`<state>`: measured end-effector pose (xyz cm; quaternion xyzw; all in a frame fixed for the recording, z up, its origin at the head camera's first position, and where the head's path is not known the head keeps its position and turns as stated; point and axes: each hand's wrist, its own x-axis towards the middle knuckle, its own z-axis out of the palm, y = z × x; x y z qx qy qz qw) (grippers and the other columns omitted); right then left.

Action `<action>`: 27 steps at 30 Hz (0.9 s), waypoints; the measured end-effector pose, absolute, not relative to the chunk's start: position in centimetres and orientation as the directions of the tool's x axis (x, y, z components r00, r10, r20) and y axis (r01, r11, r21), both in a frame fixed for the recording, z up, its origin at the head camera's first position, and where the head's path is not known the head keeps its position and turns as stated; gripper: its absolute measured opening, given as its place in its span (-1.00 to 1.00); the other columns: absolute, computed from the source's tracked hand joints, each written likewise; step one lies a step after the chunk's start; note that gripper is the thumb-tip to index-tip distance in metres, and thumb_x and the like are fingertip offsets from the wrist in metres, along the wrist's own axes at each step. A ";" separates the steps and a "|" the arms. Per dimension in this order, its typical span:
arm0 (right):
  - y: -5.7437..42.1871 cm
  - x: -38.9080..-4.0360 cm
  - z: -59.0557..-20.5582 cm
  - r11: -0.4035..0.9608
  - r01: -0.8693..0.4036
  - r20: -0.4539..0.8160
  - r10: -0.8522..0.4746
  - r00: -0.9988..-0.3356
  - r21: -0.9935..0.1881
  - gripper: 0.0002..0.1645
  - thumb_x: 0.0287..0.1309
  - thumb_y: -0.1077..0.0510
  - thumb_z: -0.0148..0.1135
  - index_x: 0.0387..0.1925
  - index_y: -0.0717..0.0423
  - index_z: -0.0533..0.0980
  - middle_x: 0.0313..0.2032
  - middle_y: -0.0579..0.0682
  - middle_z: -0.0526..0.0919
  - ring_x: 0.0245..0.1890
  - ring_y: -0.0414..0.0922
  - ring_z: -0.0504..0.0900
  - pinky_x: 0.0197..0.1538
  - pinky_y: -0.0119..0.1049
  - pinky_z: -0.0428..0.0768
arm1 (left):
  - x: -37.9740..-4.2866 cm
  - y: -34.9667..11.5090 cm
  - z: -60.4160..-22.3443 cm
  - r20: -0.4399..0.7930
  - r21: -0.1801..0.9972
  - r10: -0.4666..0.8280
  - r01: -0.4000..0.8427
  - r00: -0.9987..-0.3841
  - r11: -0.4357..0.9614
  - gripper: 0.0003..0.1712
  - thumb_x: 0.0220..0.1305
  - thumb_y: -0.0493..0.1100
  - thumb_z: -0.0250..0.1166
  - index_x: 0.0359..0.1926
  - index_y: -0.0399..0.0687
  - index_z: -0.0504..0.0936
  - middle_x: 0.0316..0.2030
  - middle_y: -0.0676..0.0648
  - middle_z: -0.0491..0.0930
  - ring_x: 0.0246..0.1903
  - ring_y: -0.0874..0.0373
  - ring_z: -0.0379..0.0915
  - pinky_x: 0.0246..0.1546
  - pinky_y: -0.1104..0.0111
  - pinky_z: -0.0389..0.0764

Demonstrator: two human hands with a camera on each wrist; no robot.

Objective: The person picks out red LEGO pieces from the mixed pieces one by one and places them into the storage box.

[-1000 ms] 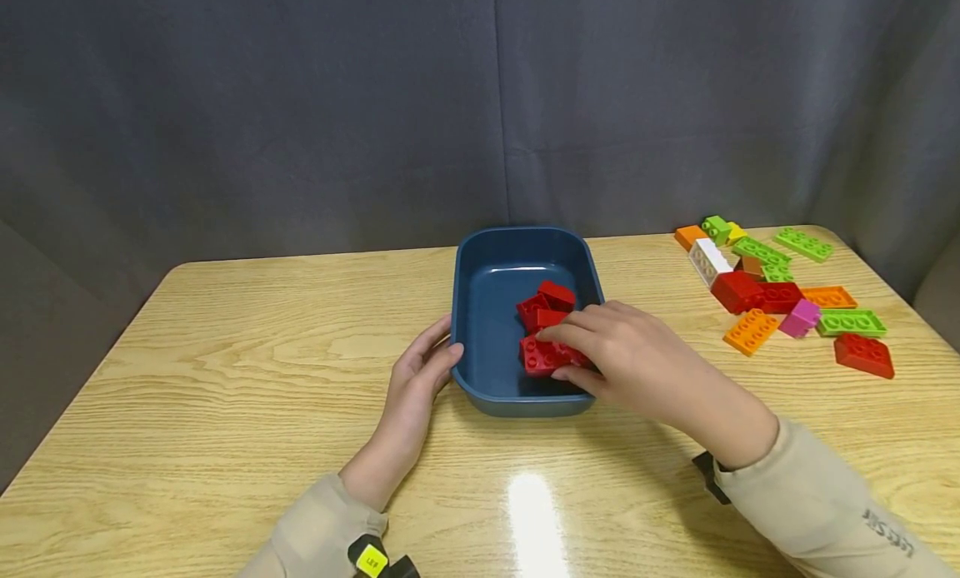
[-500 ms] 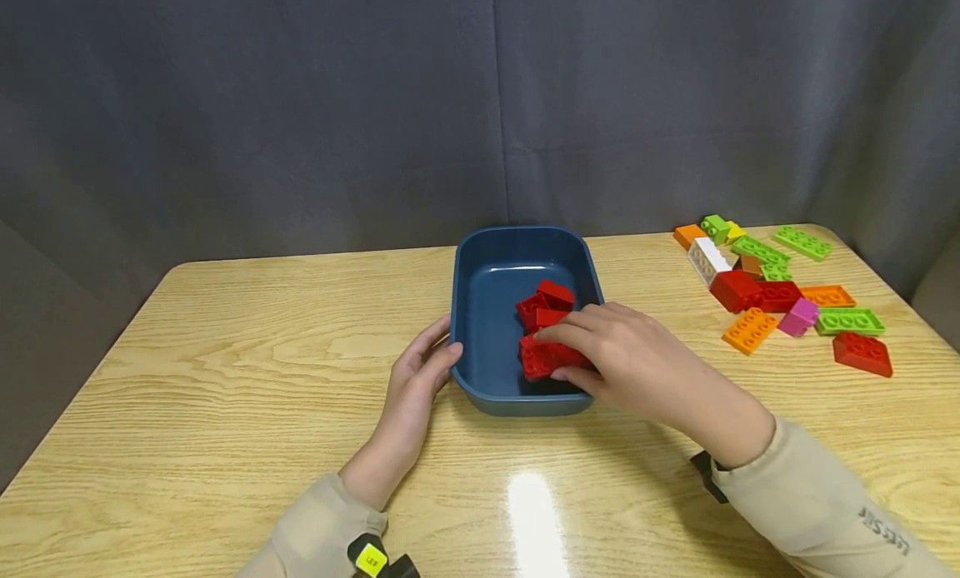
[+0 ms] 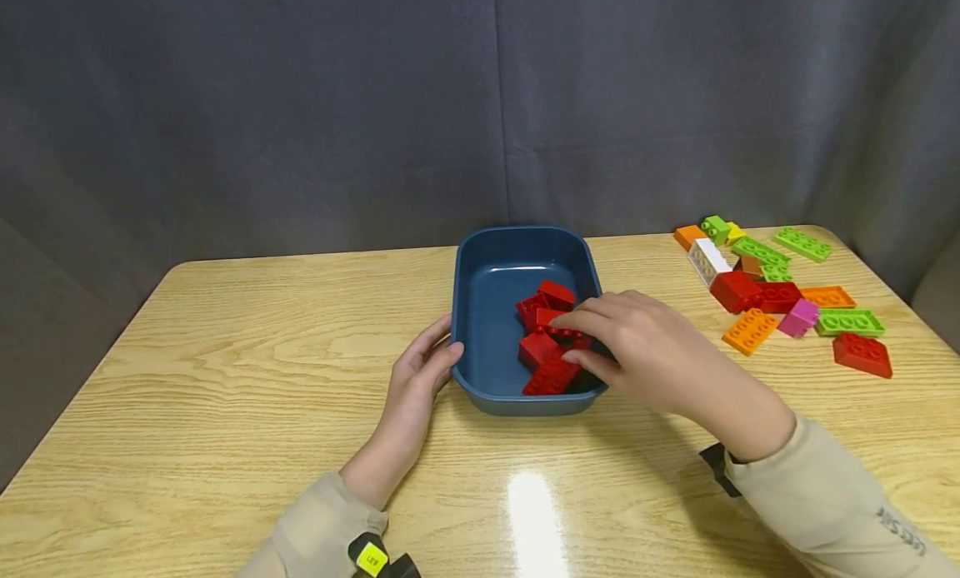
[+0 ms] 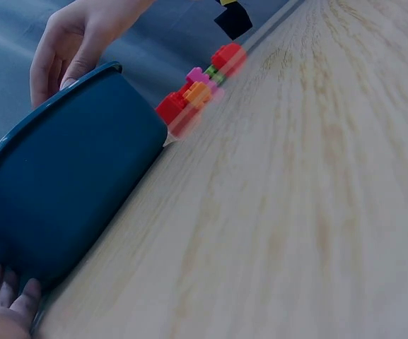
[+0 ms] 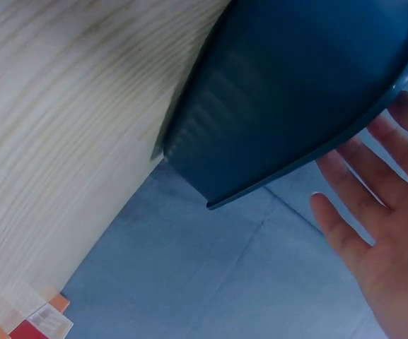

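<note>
A dark blue bin [image 3: 474,311] stands on the table with several red toy bricks [image 3: 551,374] in its right half. My left hand [image 3: 408,386] rests against the bin's left side, its thumb at the rim. The left wrist view shows fingertips [image 4: 9,289] of that hand against the outer wall. My right hand [image 3: 637,345] reaches over the right rim, fingers loosely spread and pointing down at the red bricks. Its index fingertip overlaps a studded red brick [image 3: 570,332]. In the right wrist view, the fingers stand apart behind the rim, their tips partly hidden by the bin.
Right of the bin lies a loose group of bricks: a white brick [image 3: 708,260], an orange brick [image 3: 751,331], a magenta brick [image 3: 799,318], green plates [image 3: 802,243] and red bricks [image 3: 862,355]. A dark grey curtain [image 3: 337,120] hangs behind the table [image 3: 262,378].
My right hand has let go of red bricks inside the bin and lifted slightly to the right. Those bricks now lie tilted near the front wall. The left hand has not moved.
</note>
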<state>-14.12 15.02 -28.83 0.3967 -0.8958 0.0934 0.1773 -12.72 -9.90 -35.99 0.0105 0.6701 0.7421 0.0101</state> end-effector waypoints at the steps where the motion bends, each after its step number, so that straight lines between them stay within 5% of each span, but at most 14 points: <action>1: 15.1 -14.2 -28.8 0.667 -0.745 0.395 -0.678 -0.620 -0.026 -0.58 -0.05 -0.01 0.36 -0.10 0.04 0.63 -0.27 -0.03 0.74 -0.31 -0.13 0.59 -0.15 -0.13 0.64 | -12.7 -9.9 -36.0 0.002 0.995 0.029 -0.001 -1.000 -0.101 -0.44 0.29 -0.12 0.11 0.31 -0.06 0.33 0.29 -0.17 0.38 0.23 0.06 0.32 0.29 0.08 0.33; 27: 19.5 -16.8 -28.9 0.783 -0.621 0.483 -0.559 -0.674 0.039 -0.63 -0.12 0.16 0.39 -0.16 0.11 0.64 -0.28 0.12 0.77 -0.28 0.03 0.66 -0.23 -0.02 0.66 | -12.7 -9.9 -36.0 -0.006 0.995 0.026 -0.009 -1.000 -0.097 -0.44 0.29 -0.12 0.11 0.31 -0.04 0.32 0.29 -0.17 0.39 0.23 0.07 0.33 0.28 0.09 0.34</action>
